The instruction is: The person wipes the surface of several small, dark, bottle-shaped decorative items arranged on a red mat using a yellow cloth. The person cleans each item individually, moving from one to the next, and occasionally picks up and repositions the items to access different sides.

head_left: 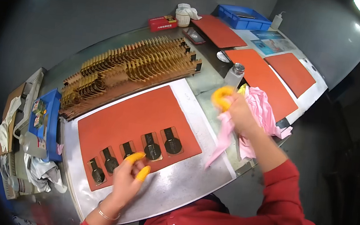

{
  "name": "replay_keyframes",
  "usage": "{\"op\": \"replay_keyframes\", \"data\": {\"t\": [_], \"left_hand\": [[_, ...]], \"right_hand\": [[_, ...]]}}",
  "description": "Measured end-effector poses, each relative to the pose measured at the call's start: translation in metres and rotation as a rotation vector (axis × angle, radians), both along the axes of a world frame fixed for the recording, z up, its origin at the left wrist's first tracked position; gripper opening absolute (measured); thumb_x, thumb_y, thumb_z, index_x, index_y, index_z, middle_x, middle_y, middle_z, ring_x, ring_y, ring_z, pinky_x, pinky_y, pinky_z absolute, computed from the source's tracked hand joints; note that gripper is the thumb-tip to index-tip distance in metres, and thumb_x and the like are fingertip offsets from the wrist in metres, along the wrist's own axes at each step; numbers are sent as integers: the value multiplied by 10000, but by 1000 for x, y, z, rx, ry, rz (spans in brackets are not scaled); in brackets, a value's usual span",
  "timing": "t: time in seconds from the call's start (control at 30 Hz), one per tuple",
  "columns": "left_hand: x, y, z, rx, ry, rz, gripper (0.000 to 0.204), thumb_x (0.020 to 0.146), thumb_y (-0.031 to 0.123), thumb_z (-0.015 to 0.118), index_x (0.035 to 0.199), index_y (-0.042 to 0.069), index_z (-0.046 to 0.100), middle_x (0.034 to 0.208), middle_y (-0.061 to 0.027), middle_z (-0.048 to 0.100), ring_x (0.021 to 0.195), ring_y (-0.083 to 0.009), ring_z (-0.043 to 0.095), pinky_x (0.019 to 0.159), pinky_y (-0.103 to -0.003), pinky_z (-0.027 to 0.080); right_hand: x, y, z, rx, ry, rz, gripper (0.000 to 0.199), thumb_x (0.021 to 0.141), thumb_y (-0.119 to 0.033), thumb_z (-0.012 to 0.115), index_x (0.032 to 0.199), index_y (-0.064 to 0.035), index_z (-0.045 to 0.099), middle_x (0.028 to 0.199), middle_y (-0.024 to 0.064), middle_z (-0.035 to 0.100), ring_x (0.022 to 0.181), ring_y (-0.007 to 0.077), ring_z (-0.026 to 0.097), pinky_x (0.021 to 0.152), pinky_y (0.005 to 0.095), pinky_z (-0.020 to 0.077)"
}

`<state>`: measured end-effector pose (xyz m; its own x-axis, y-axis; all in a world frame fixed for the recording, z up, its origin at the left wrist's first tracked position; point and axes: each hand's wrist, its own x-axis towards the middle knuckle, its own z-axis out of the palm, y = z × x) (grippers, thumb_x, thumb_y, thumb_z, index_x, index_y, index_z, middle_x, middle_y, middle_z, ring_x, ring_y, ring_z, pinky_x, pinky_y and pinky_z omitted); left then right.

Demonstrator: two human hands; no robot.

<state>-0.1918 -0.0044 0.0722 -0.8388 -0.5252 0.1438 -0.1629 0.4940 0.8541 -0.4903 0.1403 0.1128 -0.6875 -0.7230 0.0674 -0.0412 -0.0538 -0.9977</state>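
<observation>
Pink cloth point(224, 135) I'm pinching in my right hand point(237, 112) is dangling by the white sheet point(181, 179), best gathered up clear of the dark pieces point(152, 148), while my left hand point(126, 182) is hovering near those, fingers parted, empty.

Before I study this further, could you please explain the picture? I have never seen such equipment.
There is no machine here: a person works with two bare hands, seen by a head-worn camera looking down. Its wide lens bends straight edges. On the table lies an orange mat with five dark flat pieces in a row; behind it is a long slotted rack. The left hand, with yellow finger covers, is near the middle piece, apparently empty. The blurred right hand seems to grip a pink cloth.
</observation>
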Motion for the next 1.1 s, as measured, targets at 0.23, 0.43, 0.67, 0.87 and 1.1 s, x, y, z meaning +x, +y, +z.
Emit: {"op": "replay_keyframes", "data": {"t": [0.23, 0.43, 0.67, 0.87, 1.1], "left_hand": [[51, -15, -34, 165, 119, 340, 215, 827, 27, 595, 1037, -14, 576, 734, 13, 496, 628, -47, 441, 549, -181, 371], [100, -21, -37, 45, 122, 520, 189, 874, 59, 538, 1037, -27, 577, 750, -2, 517, 656, -58, 470, 580, -192, 390], [118, -59, -29, -299, 146, 662, 180, 845, 55, 586, 1008, -18, 612, 712, -6, 530, 600, -62, 415, 542, -209, 353], [143, -122, -54, -170, 172, 801, 180, 812, 94, 588, 967, 13, 632, 662, -91, 581, 584, -133, 513, 559, -263, 409], [136, -184, -62, -340, -43, 756, 220, 786, 153, 605, 959, 23, 640, 749, -150, 639, 663, -275, 611, 625, -343, 470]], "right_hand": [[-144, 13, 42, 783, 1149, -298, 140, 786, -155, 615, 839, -26, 615, 813, 144, 631, 726, 285, 623, 643, 400, 475], [-178, -28, 20, 853, 1499, -190, 140, 764, -187, 601, 820, -60, 622, 852, 147, 635, 792, 334, 617, 677, 442, 480], [-209, -8, 8, 770, 1531, -71, 142, 807, -163, 574, 837, -27, 546, 833, 168, 596, 784, 382, 572, 660, 461, 424], [-236, -5, 11, 990, 1670, -131, 144, 856, -180, 533, 898, -44, 556, 842, 154, 596, 821, 348, 590, 670, 438, 444], [2, -72, 5, 468, 1023, 162, 170, 858, -119, 574, 974, -1, 614, 793, 59, 611, 672, 142, 570, 612, 276, 452]]}}
